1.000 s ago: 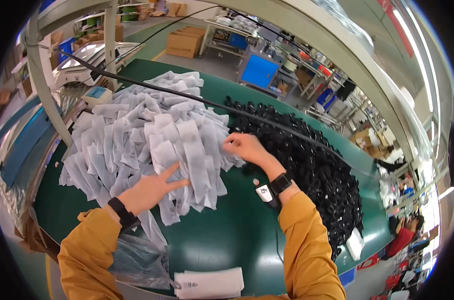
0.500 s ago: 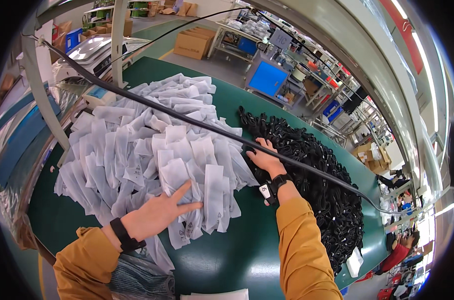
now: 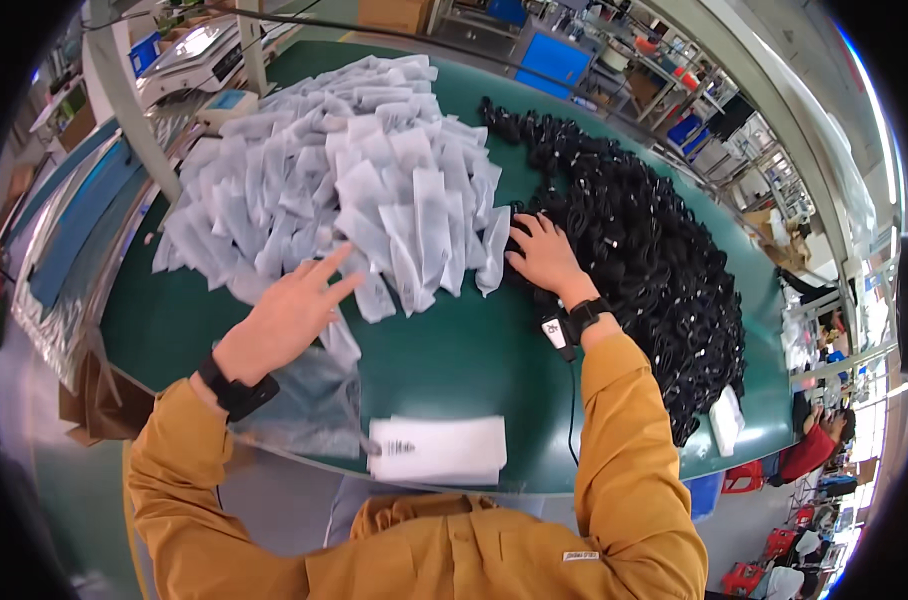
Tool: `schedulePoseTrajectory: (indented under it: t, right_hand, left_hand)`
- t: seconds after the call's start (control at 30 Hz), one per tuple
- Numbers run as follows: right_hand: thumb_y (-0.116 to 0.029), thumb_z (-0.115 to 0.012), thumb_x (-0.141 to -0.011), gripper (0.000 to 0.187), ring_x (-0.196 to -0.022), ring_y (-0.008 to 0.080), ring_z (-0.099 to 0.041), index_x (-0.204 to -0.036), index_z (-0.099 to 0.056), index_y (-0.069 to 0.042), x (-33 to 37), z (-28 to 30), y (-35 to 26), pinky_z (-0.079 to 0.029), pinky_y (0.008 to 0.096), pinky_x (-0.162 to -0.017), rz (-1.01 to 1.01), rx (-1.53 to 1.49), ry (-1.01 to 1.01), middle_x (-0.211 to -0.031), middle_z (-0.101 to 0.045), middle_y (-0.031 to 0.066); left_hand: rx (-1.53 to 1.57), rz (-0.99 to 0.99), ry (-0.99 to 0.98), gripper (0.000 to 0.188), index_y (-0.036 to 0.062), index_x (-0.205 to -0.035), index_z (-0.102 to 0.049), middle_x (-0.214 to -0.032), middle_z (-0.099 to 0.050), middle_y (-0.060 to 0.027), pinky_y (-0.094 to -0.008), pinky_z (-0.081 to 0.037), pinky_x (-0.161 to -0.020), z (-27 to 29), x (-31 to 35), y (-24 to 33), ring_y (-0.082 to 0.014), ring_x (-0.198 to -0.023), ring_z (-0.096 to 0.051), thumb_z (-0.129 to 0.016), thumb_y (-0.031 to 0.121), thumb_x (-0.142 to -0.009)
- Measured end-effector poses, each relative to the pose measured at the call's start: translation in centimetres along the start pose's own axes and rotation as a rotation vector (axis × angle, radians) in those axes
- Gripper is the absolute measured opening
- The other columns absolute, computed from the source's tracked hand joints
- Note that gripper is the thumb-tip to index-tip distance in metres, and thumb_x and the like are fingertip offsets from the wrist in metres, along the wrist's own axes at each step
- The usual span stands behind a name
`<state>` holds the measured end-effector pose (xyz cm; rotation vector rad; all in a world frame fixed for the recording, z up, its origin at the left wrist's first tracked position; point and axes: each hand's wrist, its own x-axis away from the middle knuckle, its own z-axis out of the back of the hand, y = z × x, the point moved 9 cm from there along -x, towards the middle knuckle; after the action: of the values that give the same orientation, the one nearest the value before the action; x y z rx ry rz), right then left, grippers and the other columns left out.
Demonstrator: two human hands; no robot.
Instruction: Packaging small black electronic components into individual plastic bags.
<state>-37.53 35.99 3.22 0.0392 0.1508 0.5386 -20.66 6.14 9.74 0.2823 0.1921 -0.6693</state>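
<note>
A large heap of whitish translucent pouches (image 3: 304, 170) covers the left and middle of the green table (image 3: 424, 350). My left hand (image 3: 289, 315) is at the heap's near edge, with thumb and fingers apart and nothing visibly held. One pouch (image 3: 341, 335) pokes out toward me beside its fingers. To the right lies a long heap of black bundled cables (image 3: 644, 260). My right hand (image 3: 549, 255) rests at its left edge, fingers spread, close to a pouch (image 3: 494, 250) at the rim of the white heap. Whether its fingertips touch a cable is hard to tell.
At the table's front edge lie a stack of flat white pouches (image 3: 439, 455) and a clear plastic bag (image 3: 309, 405). A white packet (image 3: 726, 420) sits at the right edge. A metal post (image 3: 129, 100) stands at the left. A white device (image 3: 556, 332) with a wire hangs by my right wrist.
The view has tipped downward, bringing the table's front edge into sight. My left hand has drawn back from on top of the pouches toward their near edge. My right hand stays by the cables, slightly nearer.
</note>
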Motion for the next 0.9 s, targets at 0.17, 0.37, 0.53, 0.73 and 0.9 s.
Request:
schedulePoseTrajectory:
  t: [0.17, 0.37, 0.53, 0.73, 0.9]
  right_hand:
    - [-0.027, -0.064, -0.083, 0.053, -0.137, 0.0395, -0.038, -0.134, -0.056, -0.018, 6.3, 1.4, -3.4, -0.037, 0.0525, -0.109, 0.158, -0.011, 0.013, -0.146, -0.044, 0.0078]
    - [-0.016, -0.068, -0.079, 0.066, -0.135, 0.0402, -0.04, -0.142, -0.048, -0.016, 15.1, 3.9, -4.4, -0.035, 0.0476, -0.111, 0.172, -0.051, 0.048, -0.146, -0.043, 0.0112]
    - [-0.007, -0.071, -0.076, 0.07, -0.122, 0.0394, -0.047, -0.141, -0.046, -0.006, 21.0, 6.1, -4.4, -0.042, 0.0455, -0.101, -0.079, -0.022, 0.264, -0.134, -0.048, 0.0164]
    - [-0.006, -0.073, -0.074, 0.055, -0.108, 0.0362, -0.05, -0.125, -0.052, -0.001, 25.8, 5.0, -3.4, -0.043, 0.0449, -0.09, -0.165, 0.006, 0.326, -0.118, -0.05, 0.0166]
    - [-0.006, -0.073, -0.075, 0.034, -0.102, 0.0347, -0.051, -0.104, -0.055, -0.002, 26.6, 6.2, -3.9, -0.043, 0.0458, -0.085, -0.182, -0.046, 0.439, -0.111, -0.053, 0.0141]
  left_hand:
    - [0.093, 0.22, 0.071, 0.043, 0.003, -0.12, -0.063, -0.12, -0.057, -0.0148, -0.0408, -0.051, -0.088, -0.2, 9.0, 2.1, -0.0336, -0.105, -0.057, -0.073, 0.009, -0.079]
    - [0.133, 0.287, 0.164, 0.037, 0.003, -0.114, -0.065, -0.112, -0.059, -0.0124, -0.0398, -0.049, -0.089, -2.8, 13.5, 3.7, -0.033, -0.105, -0.058, -0.074, 0.01, -0.079]
    - [0.141, 0.287, 0.206, 0.03, 0.003, -0.108, -0.065, -0.108, -0.06, -0.0112, -0.0383, -0.05, -0.083, -4.5, 13.9, 3.1, -0.0323, -0.097, -0.06, -0.073, 0.009, -0.079]
    - [0.233, 0.282, 0.25, 0.018, 0.0017, -0.097, -0.062, -0.101, -0.059, -0.0117, -0.0381, -0.051, -0.077, -2.3, 11.8, 5.3, -0.0339, -0.089, -0.06, -0.07, 0.004, -0.081]
    - [0.134, 0.254, 0.229, 0.015, 0.0016, -0.096, -0.061, -0.098, -0.058, -0.0129, -0.0392, -0.05, -0.075, -4.3, 12.2, 4.2, -0.036, -0.087, -0.059, -0.068, 0.003, -0.083]
